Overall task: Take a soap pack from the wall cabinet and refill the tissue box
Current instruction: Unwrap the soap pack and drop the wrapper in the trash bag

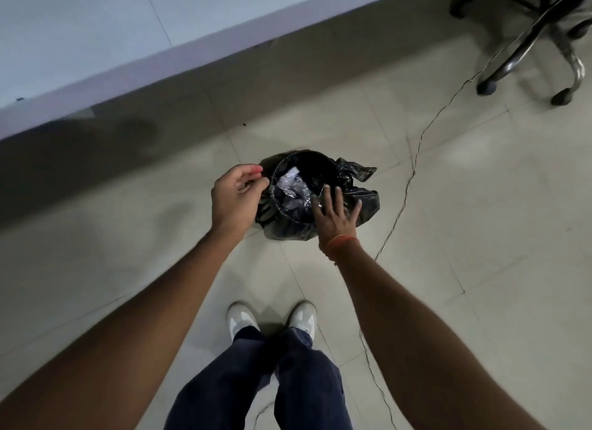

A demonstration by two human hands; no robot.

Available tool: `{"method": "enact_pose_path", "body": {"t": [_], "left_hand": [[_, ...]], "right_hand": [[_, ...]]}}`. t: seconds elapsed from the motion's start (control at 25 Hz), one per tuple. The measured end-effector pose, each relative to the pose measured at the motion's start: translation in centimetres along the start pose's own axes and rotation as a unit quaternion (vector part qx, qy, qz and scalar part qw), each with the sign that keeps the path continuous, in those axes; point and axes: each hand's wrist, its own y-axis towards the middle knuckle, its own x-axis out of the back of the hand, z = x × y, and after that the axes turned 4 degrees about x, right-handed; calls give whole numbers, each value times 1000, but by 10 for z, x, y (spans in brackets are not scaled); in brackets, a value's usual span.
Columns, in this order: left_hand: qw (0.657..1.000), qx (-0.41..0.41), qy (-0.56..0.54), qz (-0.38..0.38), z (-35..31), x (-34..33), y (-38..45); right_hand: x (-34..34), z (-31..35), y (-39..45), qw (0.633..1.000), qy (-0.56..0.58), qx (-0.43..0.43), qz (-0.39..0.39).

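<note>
Navy trousers (256, 381), white shoes (242, 319), orange wristband (341, 242)

Bin liner (358, 202): glossy black. Inside the bin (307, 166): clear crinkled plastic wrap (290, 194) with silver glints, plus a white scrap (290, 173), possibly paper, too blurred to confirm. Floor tiles (480, 237): pale beige-grey, thin darker grout lines in a grid. Counter top (80, 29): light blue-white, edge paler lilac-white. Wristband (341, 242) on right wrist: orange-red. Trousers (256, 381): dark navy, plain. Shoes (242, 317): white with light grey panels. Cable (413, 173) on floor: thin, grey. Chair base (528, 38): black castors, dark metal legs.
</note>
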Motion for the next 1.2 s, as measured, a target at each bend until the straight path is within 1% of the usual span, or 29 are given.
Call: {"method": "enact_pose_path", "body": {"t": [0.04, 0.08, 0.12, 0.16, 0.2, 0.28, 0.36, 0.52, 0.6, 0.68, 0.84, 1.08, 1.2], "left_hand": [[1000, 9, 16, 25, 9, -1, -1], [999, 16, 31, 40, 13, 0, -7], [998, 23, 41, 45, 12, 3, -17], [997, 28, 47, 46, 4, 7, -28], [997, 31, 49, 46, -7, 13, -39], [997, 29, 58, 46, -44, 27, -62], [997, 17, 63, 37, -88, 44, -81], [998, -27, 54, -2, -201, 97, -137], [998, -48, 40, -34, -251, 127, -167], [995, -69, 16, -77, -298, 163, -197], [981, -144, -15, -125, -372, 234, -251], [944, -276, -30, -177, -454, 335, -329], [928, -324, -41, -179, -477, 371, -365]], "right_hand": [[-13, 1, -3, 997, 30, -27, 61], [-16, 3, -9, 992, 87, -35, 82], [-8, 6, -20, 986, 143, -23, 84], [5, 8, -30, 980, 186, -4, 67], [22, 9, -42, 974, 223, 9, 34], [76, 15, -68, 954, 297, 9, -43], [135, 24, -91, 934, 347, 24, -86], [271, 55, -157, 919, 356, 98, -139], [326, 72, -192, 911, 348, 138, -170], [378, 91, -228, 896, 360, 174, -191], [460, 125, -295, 855, 385, 235, -257], [545, 181, -393, 778, 419, 299, -360], [579, 204, -436, 725, 461, 337, -384]]}}
